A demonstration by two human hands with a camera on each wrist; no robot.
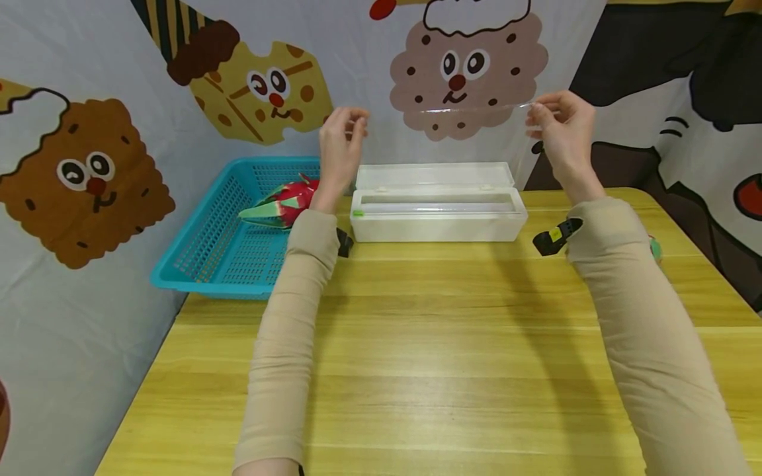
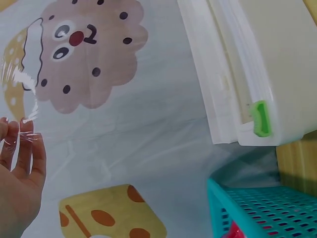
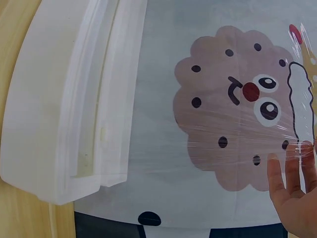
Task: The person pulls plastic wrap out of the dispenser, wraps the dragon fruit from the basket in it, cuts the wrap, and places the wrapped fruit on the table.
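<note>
Pinching a stretched sheet of cling film (image 1: 470, 125) by its top corners, the left hand (image 1: 340, 147) and right hand (image 1: 562, 135) held it above the white dispenser box (image 1: 437, 211) on the tabletop (image 1: 440, 344).

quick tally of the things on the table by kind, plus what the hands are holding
cling film dispenser box: 1
turquoise basket: 1
dragon fruit: 1, in the basket
cling film sheet: 1, pinched by left hand and right hand
total: 4

Both hands raised, left (image 1: 340, 147), right (image 1: 564, 135), fingertips pinching
</note>
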